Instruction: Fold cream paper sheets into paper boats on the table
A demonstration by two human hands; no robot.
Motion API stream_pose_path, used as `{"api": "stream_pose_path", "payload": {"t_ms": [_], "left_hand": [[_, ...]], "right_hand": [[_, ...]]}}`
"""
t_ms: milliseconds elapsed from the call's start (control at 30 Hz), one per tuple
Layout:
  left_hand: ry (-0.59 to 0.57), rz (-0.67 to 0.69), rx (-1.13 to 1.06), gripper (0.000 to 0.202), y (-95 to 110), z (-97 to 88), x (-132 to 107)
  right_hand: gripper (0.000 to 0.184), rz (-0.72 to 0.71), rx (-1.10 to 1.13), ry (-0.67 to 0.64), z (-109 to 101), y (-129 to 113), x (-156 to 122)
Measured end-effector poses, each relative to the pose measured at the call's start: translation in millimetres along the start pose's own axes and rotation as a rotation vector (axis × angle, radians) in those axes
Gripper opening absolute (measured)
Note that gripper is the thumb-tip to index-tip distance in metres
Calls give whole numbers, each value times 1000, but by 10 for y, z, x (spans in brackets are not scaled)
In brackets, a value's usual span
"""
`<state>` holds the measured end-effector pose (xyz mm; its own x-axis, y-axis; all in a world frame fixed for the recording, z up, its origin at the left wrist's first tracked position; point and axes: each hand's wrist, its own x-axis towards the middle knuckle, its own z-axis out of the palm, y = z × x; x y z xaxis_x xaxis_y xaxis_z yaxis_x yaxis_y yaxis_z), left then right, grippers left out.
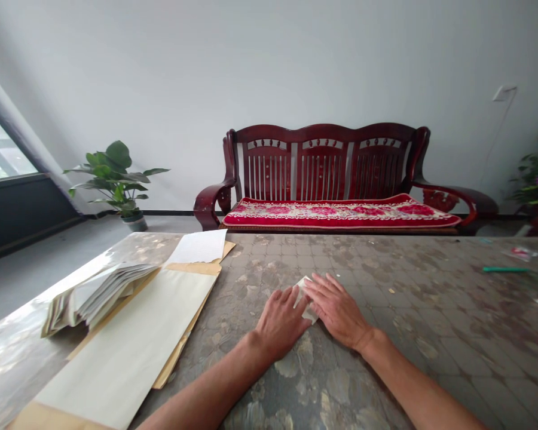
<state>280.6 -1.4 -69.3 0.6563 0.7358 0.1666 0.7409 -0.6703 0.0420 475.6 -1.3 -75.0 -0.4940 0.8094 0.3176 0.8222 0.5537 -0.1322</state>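
Observation:
A small folded piece of white paper (312,315) lies on the patterned tabletop (269,394), mostly covered by my hands. My left hand (281,322) is at its left side, fingers bent and pressed onto the paper, with the thumb near its lower edge. My right hand (341,313) rests over its right side, palm down and fingers stretched out flat. The fingertips of both hands are close together over the sheet. The hands hide how the paper is folded underneath.
To the left lie large pale sheets (138,334) on brown paper, a fanned paper stack (103,298) and a white sheet (197,246). A green pen-like stick (506,269) is at right. Beyond the table stand a wooden bench (325,161) and a potted plant (116,176).

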Motion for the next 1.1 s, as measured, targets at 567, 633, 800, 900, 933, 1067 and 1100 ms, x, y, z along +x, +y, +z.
{"api": "stream_pose_path", "payload": {"t_ms": [567,633,800,900,933,1067,1100], "left_hand": [[-41,-120,-22,53,-152,-1,-271],[-39,-142,-71,46,-200,-45,-263],[-41,-322,-306,35,-478,-165,-88],[-29,-469,-389,33,-560,-197,121],[-34,-471,-397,32,-544,-197,200],[-58,-422,-325,49,-329,-156,515],[-70,-413,-310,55,-269,-142,583]], "right_hand": [[55,193,-74,-243,41,161,-85],[55,194,-89,-233,55,194,-102],[57,199,-93,-246,78,209,-114],[58,210,-74,-258,61,196,-106],[58,215,-67,-264,50,190,-102],[60,245,-45,-301,-2,160,-88],[61,249,-40,-303,-13,153,-87]]}}
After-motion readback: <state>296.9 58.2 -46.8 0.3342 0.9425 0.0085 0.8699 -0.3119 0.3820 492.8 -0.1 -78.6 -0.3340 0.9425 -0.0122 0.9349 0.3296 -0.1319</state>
